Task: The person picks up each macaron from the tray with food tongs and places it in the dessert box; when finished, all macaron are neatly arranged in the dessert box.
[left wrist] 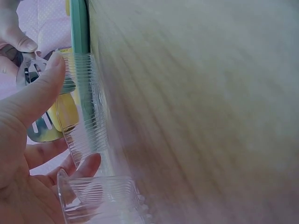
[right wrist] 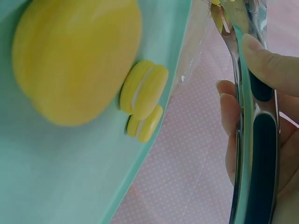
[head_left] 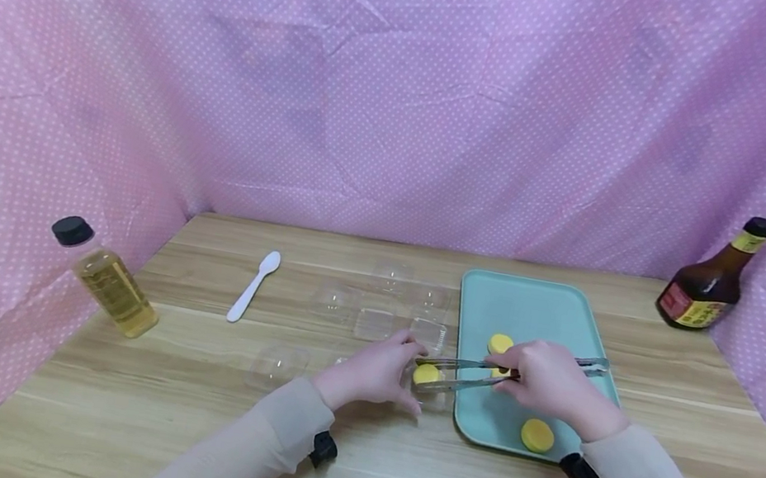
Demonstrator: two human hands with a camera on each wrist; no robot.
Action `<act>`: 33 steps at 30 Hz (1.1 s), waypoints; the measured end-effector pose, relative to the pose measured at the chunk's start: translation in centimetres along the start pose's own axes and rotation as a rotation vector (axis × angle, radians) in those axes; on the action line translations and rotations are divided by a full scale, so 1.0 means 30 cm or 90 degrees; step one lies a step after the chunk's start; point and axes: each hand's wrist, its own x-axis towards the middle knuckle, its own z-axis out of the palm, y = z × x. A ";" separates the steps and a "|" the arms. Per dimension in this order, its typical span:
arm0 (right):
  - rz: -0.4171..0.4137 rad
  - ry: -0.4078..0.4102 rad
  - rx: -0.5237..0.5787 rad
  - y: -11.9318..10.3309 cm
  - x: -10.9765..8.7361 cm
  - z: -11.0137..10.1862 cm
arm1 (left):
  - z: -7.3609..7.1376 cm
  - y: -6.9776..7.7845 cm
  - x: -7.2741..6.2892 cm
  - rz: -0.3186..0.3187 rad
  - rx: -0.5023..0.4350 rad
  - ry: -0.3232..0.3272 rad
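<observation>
My right hand (head_left: 548,382) grips metal tongs (right wrist: 265,154) with dark grip pads. Between the tong heads is a yellow macaron (head_left: 427,375), at the near right compartment of a clear plastic container (left wrist: 86,112). The left hand (head_left: 373,367) holds that compartment, thumb on one side and fingers on the other. Whether the macaron touches the compartment's floor, I cannot tell. Three more yellow macarons lie on the green tray (head_left: 529,312): one far (head_left: 500,344), one partly hidden by the right hand, and one near the front edge (head_left: 537,436).
Clear domes (head_left: 335,302) spread across the wooden table, left of and behind the left hand. A white spoon (head_left: 255,287) lies farther left. A bottle of yellow liquid (head_left: 114,293) stands at the left edge, a dark brown bottle (head_left: 702,289) at the back right. Pink dotted cloth surrounds the table.
</observation>
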 end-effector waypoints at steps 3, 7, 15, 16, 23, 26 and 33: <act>-0.003 -0.009 -0.016 -0.007 0.013 0.000 | 0.002 -0.002 0.001 0.002 0.000 0.003; 0.005 -0.028 -0.028 -0.018 0.028 0.000 | 0.003 -0.002 0.002 0.000 0.004 0.002; 0.010 -0.055 -0.025 -0.025 0.048 0.000 | -0.001 0.002 0.000 0.000 0.008 -0.001; 0.008 -0.057 -0.025 -0.026 0.050 -0.001 | -0.001 0.002 0.000 -0.002 0.007 -0.002; 0.015 -0.065 -0.021 -0.031 0.056 -0.007 | 0.005 -0.001 0.000 -0.004 0.004 0.000; 0.016 -0.065 -0.015 -0.027 0.052 -0.011 | 0.006 -0.001 0.001 -0.002 0.007 0.001; 0.049 -0.075 0.038 -0.007 0.026 -0.029 | 0.006 -0.001 0.001 0.000 0.007 -0.001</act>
